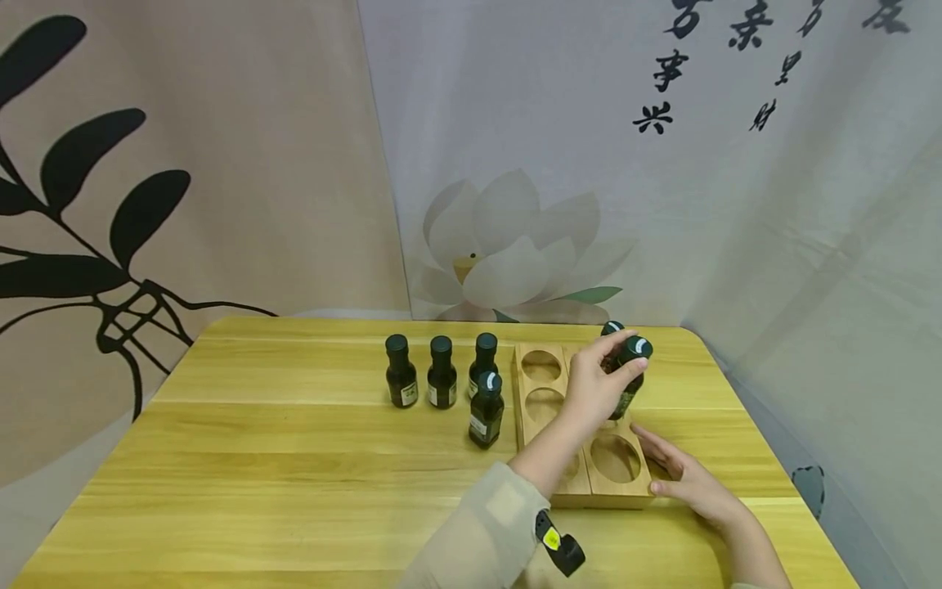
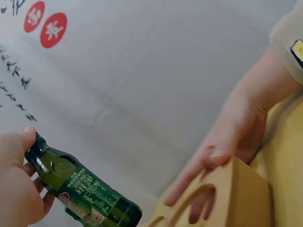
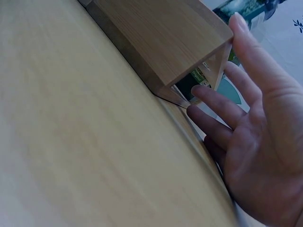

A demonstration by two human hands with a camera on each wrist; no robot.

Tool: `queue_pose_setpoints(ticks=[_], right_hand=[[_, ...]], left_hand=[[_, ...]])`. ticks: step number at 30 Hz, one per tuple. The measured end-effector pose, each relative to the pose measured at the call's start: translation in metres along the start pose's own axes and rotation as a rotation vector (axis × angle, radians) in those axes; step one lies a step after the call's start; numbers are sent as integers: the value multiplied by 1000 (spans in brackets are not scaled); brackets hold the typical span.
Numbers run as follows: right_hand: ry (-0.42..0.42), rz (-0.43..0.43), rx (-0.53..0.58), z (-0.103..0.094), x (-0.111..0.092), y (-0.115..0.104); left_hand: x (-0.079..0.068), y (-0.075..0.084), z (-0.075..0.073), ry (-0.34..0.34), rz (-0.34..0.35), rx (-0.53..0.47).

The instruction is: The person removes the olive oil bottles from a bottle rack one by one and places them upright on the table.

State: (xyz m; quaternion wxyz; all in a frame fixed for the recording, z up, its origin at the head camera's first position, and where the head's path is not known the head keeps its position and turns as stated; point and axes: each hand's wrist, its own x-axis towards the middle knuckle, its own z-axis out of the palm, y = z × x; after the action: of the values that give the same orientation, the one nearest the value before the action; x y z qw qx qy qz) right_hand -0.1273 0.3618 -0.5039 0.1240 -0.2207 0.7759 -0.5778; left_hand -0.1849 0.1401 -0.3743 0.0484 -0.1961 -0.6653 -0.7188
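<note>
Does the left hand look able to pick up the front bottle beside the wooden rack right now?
Probably not right now: the left hand is holding another bottle over the wooden rack. Otherwise the front bottle looks reachable, with nothing visible blocking its near side.

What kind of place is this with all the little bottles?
Probably an indoor corner set up for handling things, though I can't be sure. A wooden table stands before a printed backdrop, with small dark bottles and a wooden holder on it.
</note>
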Motion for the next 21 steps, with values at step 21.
queue_pose_setpoints(ticks=[21], right_hand=[[-12,9,18,-1,0,0]], left_hand=[[6,62,-37,9,226,55]])
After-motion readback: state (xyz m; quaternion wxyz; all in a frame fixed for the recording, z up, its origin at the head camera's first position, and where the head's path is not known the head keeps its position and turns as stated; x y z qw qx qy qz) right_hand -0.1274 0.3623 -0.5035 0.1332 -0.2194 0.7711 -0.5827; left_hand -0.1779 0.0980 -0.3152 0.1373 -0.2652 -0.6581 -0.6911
